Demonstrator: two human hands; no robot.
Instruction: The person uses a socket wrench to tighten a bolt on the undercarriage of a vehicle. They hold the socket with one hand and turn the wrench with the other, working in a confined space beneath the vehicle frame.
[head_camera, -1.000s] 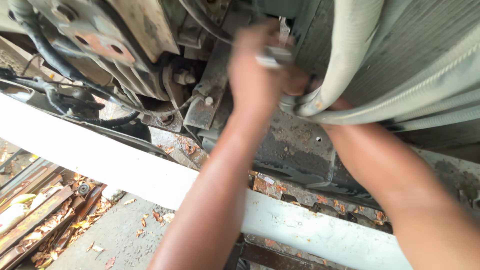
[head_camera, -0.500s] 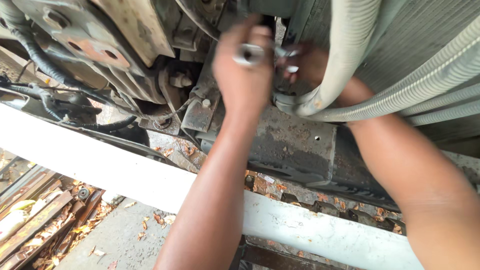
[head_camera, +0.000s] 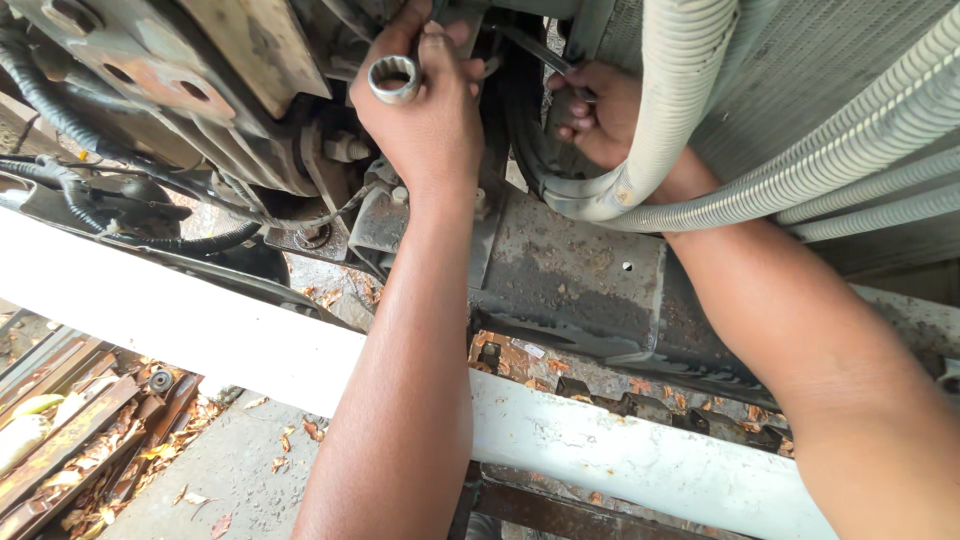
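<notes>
Left hand (head_camera: 425, 115) reached up at upper centre of the frame, fingers curled tight around a ring spanner (head_camera: 395, 79), its toothed ring end showing just left of the knuckles. Right hand (head_camera: 600, 115) tucked just right of it, behind the ribbed grey hose (head_camera: 665, 130), fingers closed on a dark slim metal tool (head_camera: 535, 50) slanting toward the top edge. Rusty engine block (head_camera: 150, 80) at upper left, black cables (head_camera: 60, 110) beside it. White crossbar (head_camera: 200, 340) ran across the lower frame under both forearms.
</notes>
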